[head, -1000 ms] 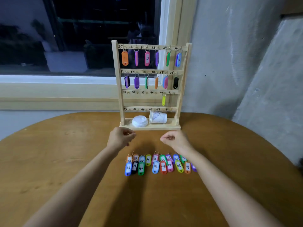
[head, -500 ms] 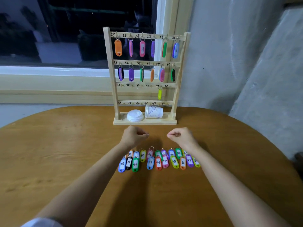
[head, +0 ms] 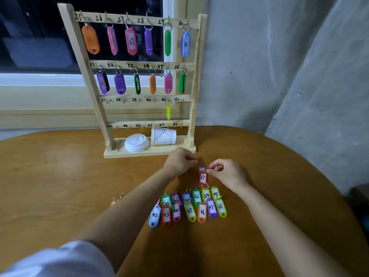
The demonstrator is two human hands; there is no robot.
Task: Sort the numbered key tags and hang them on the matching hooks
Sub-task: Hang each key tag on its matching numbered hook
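1. Head view. A wooden rack is seen at 11 o'clock from the hands, upright on the far part of a round brown table. It is pale bare timber with four rails, inked with the numbers 25 to 48 above small hooks.
2. The top two rails are filled with glossy oblong plastic tags on metal rings. One yellow tag is hung on the third rail at hook 41.
3. A stack of white lids is set on the rack's base. A paper cup is laid on its side at 3 o'clock of the lids, close under hooks 46 and 47.
4. The left hand is curled, its fingertips pinched at the metal ring of red tag 37.
5. The right hand, at 3 o'clock of that tag, is curled, with thumb and forefinger pinched at the tag's upper edge.
6. Red tag 37 is held between both hands, label towards the camera, at 5 o'clock of the base's right end. Contact with the table cannot be told.
7. Loose tags are laid in two rows at 6 o'clock of the held tag. They are rounded, touching and partly overlapped, with white labels reading 42 to 48.
8. An orange tag is half hidden behind the left forearm, at 9 o'clock of the rows.
9. A dark window is seen at 10 o'clock, a rough grey wall at 2 o'clock and a white sleeve at 7 o'clock.
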